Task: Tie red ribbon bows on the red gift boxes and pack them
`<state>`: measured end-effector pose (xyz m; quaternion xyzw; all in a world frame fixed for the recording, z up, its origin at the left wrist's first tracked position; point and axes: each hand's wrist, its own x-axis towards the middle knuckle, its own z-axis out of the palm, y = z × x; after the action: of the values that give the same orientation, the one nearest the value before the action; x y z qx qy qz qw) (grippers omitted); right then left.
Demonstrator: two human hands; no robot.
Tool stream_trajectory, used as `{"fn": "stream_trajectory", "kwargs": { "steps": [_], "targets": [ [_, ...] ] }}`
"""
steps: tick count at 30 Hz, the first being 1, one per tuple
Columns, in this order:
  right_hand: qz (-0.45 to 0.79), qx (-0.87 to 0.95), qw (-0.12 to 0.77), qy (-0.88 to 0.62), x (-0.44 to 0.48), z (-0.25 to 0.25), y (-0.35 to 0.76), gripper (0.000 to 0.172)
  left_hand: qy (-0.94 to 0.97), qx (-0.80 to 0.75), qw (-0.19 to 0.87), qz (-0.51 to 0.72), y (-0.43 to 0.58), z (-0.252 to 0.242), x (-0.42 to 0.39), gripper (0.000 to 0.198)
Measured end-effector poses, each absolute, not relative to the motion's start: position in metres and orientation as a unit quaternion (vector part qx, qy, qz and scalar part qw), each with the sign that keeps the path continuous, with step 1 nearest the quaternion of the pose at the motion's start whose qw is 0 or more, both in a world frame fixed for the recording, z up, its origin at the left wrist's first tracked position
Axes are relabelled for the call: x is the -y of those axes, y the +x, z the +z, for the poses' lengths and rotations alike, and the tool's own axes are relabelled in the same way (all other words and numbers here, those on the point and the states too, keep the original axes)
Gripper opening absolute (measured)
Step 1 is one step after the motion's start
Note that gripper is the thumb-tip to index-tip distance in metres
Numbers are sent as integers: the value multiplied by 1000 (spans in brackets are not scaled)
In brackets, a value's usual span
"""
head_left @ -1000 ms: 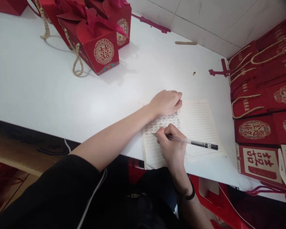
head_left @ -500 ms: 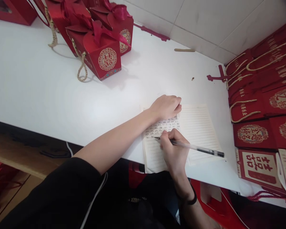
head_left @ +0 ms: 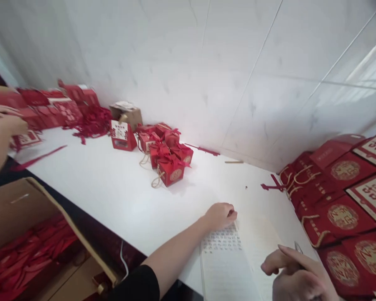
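Observation:
An open lined notebook [head_left: 225, 271] lies on the white table, with rows of small handwritten characters on its left page. My left hand [head_left: 221, 215] rests curled at the top of that page, fingers folded in, with nothing visible in them. My right hand [head_left: 297, 274] is raised over the right page near the lower right, blurred, its fingers bent. A thin sliver of a pen [head_left: 297, 246] shows behind its fingers; most of the pen is hidden.
Red gift boxes with ribbons [head_left: 172, 169] stand mid-table. Stacked red gift bags [head_left: 341, 213] line the right side. A co-worker's hands [head_left: 6, 123] are at the far left, near a ribbon pile [head_left: 92, 121]. A cardboard carton [head_left: 28, 200] stands below the table's front edge.
My view has tilted up and widened to the left, bringing in the co-worker's hands and the carton. My right hand has lifted from the written page and moved right. My left hand stays on the notebook.

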<state>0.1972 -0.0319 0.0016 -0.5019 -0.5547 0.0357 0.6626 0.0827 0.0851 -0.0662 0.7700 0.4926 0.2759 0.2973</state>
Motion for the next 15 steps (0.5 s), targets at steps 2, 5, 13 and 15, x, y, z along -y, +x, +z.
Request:
{"fn": "stream_trajectory", "kwargs": {
  "steps": [2,5,13,15],
  "targets": [
    [43,572,572,-586,15,-11,213,51,731,-517,313,315,80,-65,-84,28],
    [64,580,490,-647,-8,-44,235,56,708,-537,288,358,72,-60,-80,28],
    [183,469,487,-713,-14,-70,247,40,729,-510,41,454,-16,-3,-89,24],
    [172,456,485,-726,-14,-65,245,41,659,-578,-20,481,-50,12,-93,33]
  ]
}}
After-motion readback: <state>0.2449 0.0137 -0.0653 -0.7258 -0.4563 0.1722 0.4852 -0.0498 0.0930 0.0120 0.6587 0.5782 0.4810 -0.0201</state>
